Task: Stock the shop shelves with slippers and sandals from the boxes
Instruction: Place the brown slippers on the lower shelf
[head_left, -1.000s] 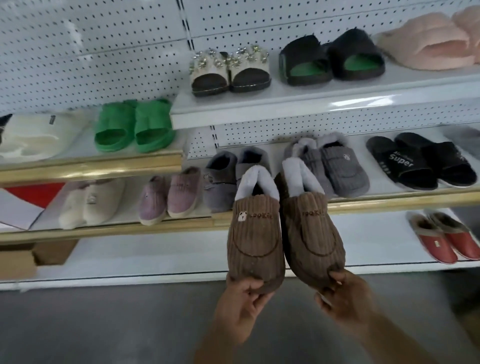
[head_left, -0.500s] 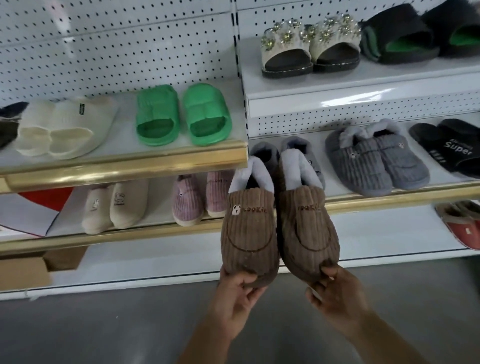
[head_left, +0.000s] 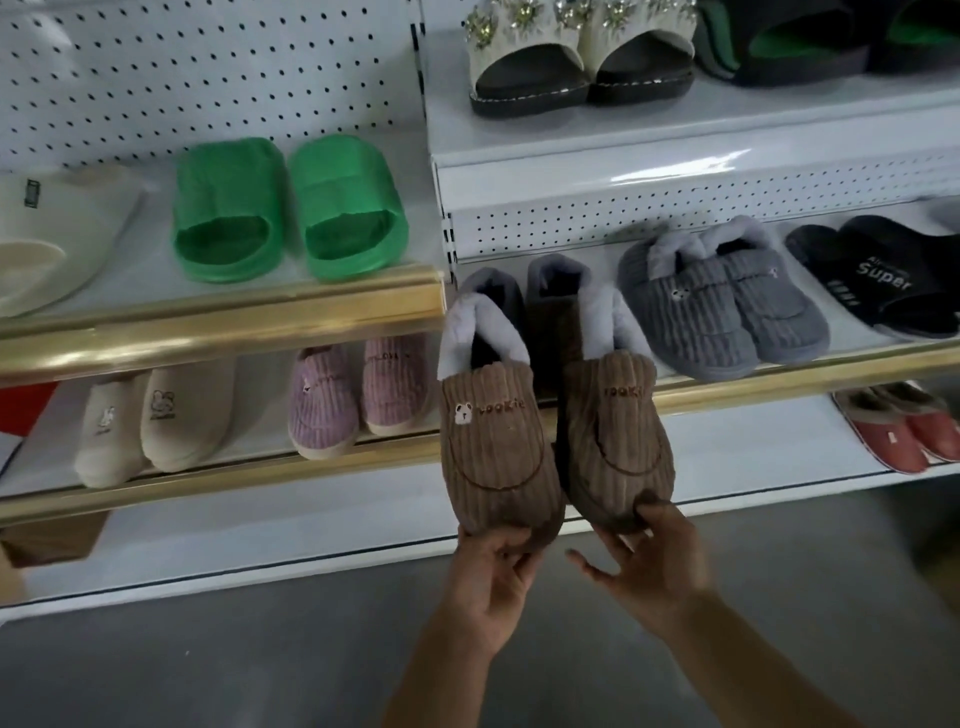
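Observation:
I hold a pair of brown corduroy slippers with pale fleece lining, side by side, toes toward me. My left hand (head_left: 488, 582) grips the toe of the left brown slipper (head_left: 493, 441). My right hand (head_left: 649, 566) pinches the toe of the right brown slipper (head_left: 613, 436). Both slippers hover in front of the gold-edged middle shelf (head_left: 779, 387), partly hiding a dark grey pair (head_left: 519, 280) behind them.
Middle shelf holds grey corduroy slippers (head_left: 722, 306), black "Super" slides (head_left: 883, 275), lilac slippers (head_left: 358, 395) and cream slippers (head_left: 150, 421). Green slides (head_left: 285, 208) and a cream slide (head_left: 47, 239) sit higher left. Jewelled sandals (head_left: 576, 52) top; red slippers (head_left: 904, 428) bottom right. Cardboard box (head_left: 52, 535) lower left.
The view has swung to the right-hand shelves sliding rightward in frame and drawn closer. The brown pair has risen slightly toward the middle shelf; both hands keep their hold.

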